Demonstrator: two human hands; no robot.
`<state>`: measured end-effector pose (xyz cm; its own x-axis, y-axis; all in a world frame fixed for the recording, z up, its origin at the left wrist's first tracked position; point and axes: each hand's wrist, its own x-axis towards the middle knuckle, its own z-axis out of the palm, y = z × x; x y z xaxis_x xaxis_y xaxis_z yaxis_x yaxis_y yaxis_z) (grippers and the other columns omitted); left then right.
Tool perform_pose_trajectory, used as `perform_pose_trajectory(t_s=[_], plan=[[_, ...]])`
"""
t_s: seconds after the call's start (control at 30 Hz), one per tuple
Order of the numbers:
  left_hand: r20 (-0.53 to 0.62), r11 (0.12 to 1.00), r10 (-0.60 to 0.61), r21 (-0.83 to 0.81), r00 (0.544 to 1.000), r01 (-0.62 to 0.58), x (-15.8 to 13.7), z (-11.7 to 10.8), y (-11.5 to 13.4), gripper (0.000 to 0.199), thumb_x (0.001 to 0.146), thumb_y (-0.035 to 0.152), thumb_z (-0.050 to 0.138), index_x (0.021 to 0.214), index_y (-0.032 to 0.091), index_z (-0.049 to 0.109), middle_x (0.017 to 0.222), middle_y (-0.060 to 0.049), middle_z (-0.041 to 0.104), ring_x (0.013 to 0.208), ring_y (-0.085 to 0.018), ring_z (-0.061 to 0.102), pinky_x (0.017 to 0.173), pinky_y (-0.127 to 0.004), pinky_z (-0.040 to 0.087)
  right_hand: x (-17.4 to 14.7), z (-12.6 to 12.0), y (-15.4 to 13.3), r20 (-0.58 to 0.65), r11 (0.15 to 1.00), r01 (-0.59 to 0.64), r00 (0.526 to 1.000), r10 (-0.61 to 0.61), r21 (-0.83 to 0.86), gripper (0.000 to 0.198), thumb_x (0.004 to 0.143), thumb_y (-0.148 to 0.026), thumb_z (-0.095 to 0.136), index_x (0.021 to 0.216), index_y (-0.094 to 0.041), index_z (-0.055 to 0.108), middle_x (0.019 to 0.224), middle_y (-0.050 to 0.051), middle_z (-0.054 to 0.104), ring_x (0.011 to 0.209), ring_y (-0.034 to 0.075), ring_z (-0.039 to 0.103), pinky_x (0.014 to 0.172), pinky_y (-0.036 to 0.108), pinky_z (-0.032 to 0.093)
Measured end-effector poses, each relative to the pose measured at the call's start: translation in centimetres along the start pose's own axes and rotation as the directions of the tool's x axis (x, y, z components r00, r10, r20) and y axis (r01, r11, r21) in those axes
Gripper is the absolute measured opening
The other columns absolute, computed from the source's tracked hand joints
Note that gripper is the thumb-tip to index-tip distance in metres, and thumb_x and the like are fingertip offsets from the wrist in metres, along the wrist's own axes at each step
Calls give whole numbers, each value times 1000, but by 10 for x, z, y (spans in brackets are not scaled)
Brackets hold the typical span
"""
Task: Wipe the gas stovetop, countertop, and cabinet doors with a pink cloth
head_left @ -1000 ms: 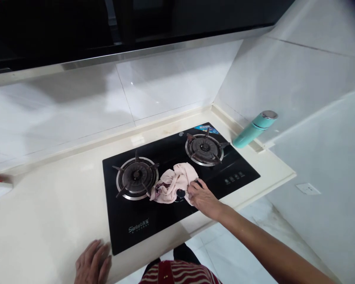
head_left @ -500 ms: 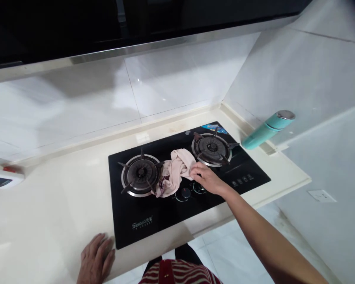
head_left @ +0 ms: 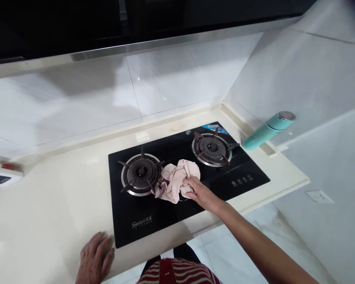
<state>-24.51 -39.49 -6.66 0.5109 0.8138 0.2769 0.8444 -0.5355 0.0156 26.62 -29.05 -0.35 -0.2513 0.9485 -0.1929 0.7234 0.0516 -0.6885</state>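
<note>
My right hand (head_left: 200, 193) grips the near right edge of a crumpled pale pink cloth (head_left: 177, 178). The cloth lies in the middle of the black gas stove (head_left: 177, 219), between the left burner (head_left: 141, 172) and the right burner (head_left: 212, 148), and covers part of the control knobs. One darker patterned end of it touches the left burner's pan support. My left hand (head_left: 95, 255) rests palm down on the counter (head_left: 62, 205), beside the stove's front left corner, with its fingers loosely spread and nothing in it.
A teal thermos bottle (head_left: 268, 131) stands on the counter at the stove's right, near the wall. At the far left edge is a white bottle (head_left: 4, 176), partly cut off. A dark range hood (head_left: 165, 23) overhangs the back. A socket (head_left: 319, 197) sits on the right wall.
My right hand has drawn the cloth's right part toward me and slightly left, so the cloth is bunched nearer the knobs. My left hand has stayed in place.
</note>
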Motion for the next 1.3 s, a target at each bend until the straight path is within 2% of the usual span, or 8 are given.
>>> perform_pose_trajectory(t_s=[0.2,0.37,0.5,0.63,0.8,0.9,1.07,1.3], plan=[[2,1000,15,9,1000,-15,-2,2,-1,35,98,37,51,128,20,58,129,-14,61,128,-32,53,101,-44,40,25,2,-6,-12,982,8,1000,-10,-189,23,99,-28,51,120,-26,60,123,4,50,103,15,56,89,25,47],[0,1000,-10,2,1000,10,-3,3,-1,35,97,38,53,127,21,58,129,-13,61,127,-30,54,101,-43,40,52,-27,1,-113,962,-126,988,101,-243,30,99,-31,49,123,-20,63,130,12,49,107,21,53,92,33,46],[5,1000,-19,-3,1000,19,-4,2,-1,34,97,38,52,127,22,58,130,-13,61,128,-30,54,102,-43,40,65,-41,-12,14,964,-11,1000,16,-267,21,92,-44,67,94,-25,76,119,6,56,114,23,49,104,39,39],[13,1000,-15,-1,1000,15,-3,1,-1,35,97,37,52,128,22,58,130,-12,61,128,-30,54,102,-43,41,76,-29,-22,142,958,107,987,-70,-266,10,88,-36,71,96,-37,78,124,0,55,121,24,43,110,45,33],[-5,1000,-18,-12,1000,17,-2,1,-2,34,96,38,53,126,22,58,130,-12,61,128,-30,54,103,-43,41,91,-36,14,146,962,105,987,-69,-253,29,80,-22,76,106,-36,77,121,3,51,118,23,43,109,39,36],[4,1000,-11,-12,1000,11,-3,1,-3,35,97,37,53,128,22,57,130,-11,62,128,-29,54,104,-43,41,90,-48,40,120,968,102,990,-76,-228,29,78,-22,77,104,-32,78,117,4,50,113,20,47,103,32,41],[3,1000,-18,-18,1000,18,-3,1,-3,34,96,38,54,126,22,59,130,-12,61,127,-30,55,103,-43,41,73,-53,64,41,976,94,995,-88,-196,20,88,-24,66,102,-28,78,108,5,50,100,16,52,94,28,45],[7,998,-43,-42,999,43,-5,4,-5,35,96,39,55,127,24,60,130,-11,62,128,-29,55,104,-42,42,47,-52,75,-74,983,16,997,-30,-180,23,94,-26,55,105,-26,75,111,5,53,103,16,56,95,27,47]])
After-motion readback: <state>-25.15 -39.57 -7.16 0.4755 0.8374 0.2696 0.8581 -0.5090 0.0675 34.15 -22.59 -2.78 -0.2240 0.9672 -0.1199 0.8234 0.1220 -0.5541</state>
